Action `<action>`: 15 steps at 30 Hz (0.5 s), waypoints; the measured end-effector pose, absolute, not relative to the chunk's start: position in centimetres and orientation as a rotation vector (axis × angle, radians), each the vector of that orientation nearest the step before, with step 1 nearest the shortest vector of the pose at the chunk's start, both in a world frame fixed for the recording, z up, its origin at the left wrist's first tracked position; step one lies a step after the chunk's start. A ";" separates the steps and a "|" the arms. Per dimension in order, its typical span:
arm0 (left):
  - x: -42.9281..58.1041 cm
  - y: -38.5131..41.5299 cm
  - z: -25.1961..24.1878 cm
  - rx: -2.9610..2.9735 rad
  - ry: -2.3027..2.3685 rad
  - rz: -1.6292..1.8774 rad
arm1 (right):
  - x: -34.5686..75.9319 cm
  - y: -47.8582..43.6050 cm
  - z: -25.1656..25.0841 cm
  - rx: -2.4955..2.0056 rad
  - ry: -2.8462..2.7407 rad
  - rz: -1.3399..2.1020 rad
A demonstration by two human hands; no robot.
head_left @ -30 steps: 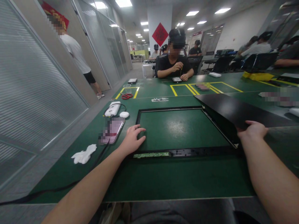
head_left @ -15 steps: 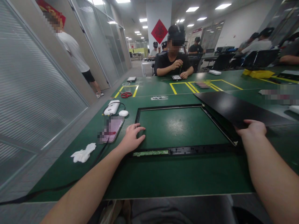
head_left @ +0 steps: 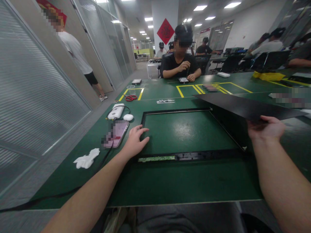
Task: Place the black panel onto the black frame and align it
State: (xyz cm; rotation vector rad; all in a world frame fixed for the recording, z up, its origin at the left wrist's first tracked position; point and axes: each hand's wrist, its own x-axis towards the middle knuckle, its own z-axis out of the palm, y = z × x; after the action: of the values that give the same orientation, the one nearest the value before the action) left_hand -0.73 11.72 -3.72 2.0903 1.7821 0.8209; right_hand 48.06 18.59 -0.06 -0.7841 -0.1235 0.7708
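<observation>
A black rectangular frame, like a monitor bezel (head_left: 209,155), lies on the green table, with a green circuit strip (head_left: 156,159) along its near side. My left hand (head_left: 134,139) rests over the frame's left side, fingers and thumb apart, hiding part of that side. At the right, my right hand (head_left: 267,129) grips the near edge of a thin black panel (head_left: 245,105). The panel is tilted, its near edge raised above the table, and it overlaps the frame's right side. Some of my right fingers are hidden beneath it.
Left of the frame are a phone (head_left: 118,134), a white power bank (head_left: 116,111), a white earbud case (head_left: 128,117) and crumpled tissue (head_left: 86,158). Red-handled scissors (head_left: 131,98) and small parts (head_left: 165,101) lie beyond. A co-worker (head_left: 181,64) sits opposite.
My right hand has raised the black panel's near edge and moved slightly up and right. The panel's far corner has shifted left. My left hand has barely moved.
</observation>
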 end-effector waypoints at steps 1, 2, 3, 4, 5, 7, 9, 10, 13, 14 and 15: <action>-0.8 11.8 -3.6 2.070 1.764 0.873 | 47.6 18.3 0.3 -0.789 -0.112 0.771; -0.8 11.9 -3.5 2.038 1.736 0.931 | 47.2 18.0 0.7 -0.782 -0.118 0.783; -0.8 12.0 -3.5 1.982 1.702 0.998 | 47.0 17.8 0.9 -0.773 -0.119 0.796; -0.7 12.0 -3.4 1.899 1.660 1.067 | 46.9 17.7 1.1 -0.756 -0.132 0.813; -0.7 12.1 -3.4 1.797 1.613 1.133 | 46.8 17.6 1.2 -0.732 -0.150 0.829; -0.5 12.2 -3.3 1.582 1.520 1.251 | 46.9 17.4 1.3 -0.689 -0.188 0.850; -0.4 12.3 -3.0 1.427 1.454 1.347 | 46.8 17.3 1.2 -0.680 -0.236 0.869; -0.3 12.3 -2.8 1.376 1.432 1.380 | 46.8 17.2 1.1 -0.696 -0.266 0.887; -0.5 12.1 -2.0 1.228 1.336 1.415 | 46.6 16.9 0.8 -0.746 -0.386 0.972; -0.5 12.0 -1.6 1.177 1.278 1.413 | 46.4 16.8 0.7 -0.752 -0.429 1.008; -0.6 11.9 -1.3 1.128 1.208 1.398 | 46.3 16.7 0.6 -0.749 -0.468 1.041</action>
State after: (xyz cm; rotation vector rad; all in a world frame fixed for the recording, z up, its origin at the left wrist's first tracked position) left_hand -0.61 11.86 -1.25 1.1280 1.2083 1.3985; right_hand 46.29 16.74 0.56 -0.7488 -0.4681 1.0410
